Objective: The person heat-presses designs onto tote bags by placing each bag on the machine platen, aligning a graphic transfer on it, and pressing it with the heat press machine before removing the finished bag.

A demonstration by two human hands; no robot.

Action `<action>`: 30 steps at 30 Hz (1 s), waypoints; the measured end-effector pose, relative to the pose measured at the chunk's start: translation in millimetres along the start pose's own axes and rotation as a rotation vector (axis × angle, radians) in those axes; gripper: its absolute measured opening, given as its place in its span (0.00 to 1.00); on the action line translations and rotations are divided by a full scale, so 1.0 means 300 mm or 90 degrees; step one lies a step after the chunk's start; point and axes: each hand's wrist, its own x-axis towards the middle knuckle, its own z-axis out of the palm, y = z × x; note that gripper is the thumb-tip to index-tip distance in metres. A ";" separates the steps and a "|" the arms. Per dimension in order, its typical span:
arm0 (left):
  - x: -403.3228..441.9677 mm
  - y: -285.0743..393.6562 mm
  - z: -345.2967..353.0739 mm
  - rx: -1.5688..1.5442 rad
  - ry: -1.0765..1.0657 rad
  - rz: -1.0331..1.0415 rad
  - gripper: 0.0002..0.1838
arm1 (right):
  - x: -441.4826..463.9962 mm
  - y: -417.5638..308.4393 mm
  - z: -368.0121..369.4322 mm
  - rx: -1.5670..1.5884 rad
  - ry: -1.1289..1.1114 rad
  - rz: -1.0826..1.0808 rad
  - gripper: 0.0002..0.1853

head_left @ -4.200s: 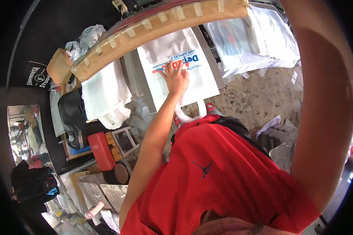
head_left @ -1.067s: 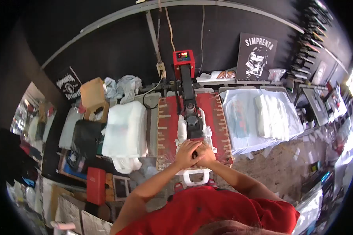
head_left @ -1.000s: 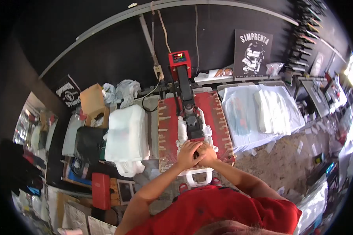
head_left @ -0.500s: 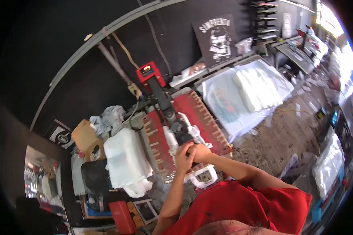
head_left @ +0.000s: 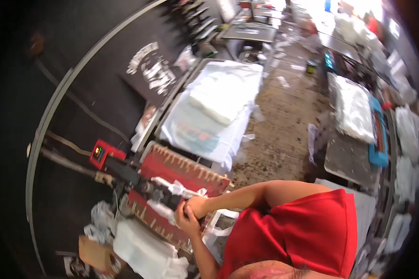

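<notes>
A heat press with a red upper plate (head_left: 191, 169) stands in front of me; its black arm (head_left: 121, 169) runs up to a red control box (head_left: 106, 153) with a lit display. White wrapping covers the bars above the plate. My left hand (head_left: 187, 220) and my right hand (head_left: 198, 206) are clasped together at the near end of the press, closed round its handle, which they mostly hide. Just below them, a white frame-like part (head_left: 223, 230) shows at the near edge.
White cloth lies stacked on a table (head_left: 172, 135) beyond the press. Another white stack (head_left: 142, 249) and a cardboard box (head_left: 91, 249) sit at the lower left. At right, a clear-wrapped pack (head_left: 354, 109) rests on a bench beside a stained floor (head_left: 277, 125) with scraps.
My view has swung to the right, so the press now appears further left and lower, and more of the floor and right bench shows. Both hands remain clasped at the press handle.
</notes>
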 end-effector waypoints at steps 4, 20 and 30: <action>-0.002 0.012 0.002 -0.002 -0.011 0.008 0.20 | -0.010 -0.011 -0.015 0.014 0.015 -0.002 0.14; 0.001 0.022 0.001 0.020 -0.010 0.009 0.21 | -0.027 -0.032 -0.045 -0.003 0.002 -0.038 0.14; -0.002 0.014 -0.001 0.019 -0.010 0.025 0.19 | -0.025 -0.019 -0.016 -0.008 0.039 -0.030 0.14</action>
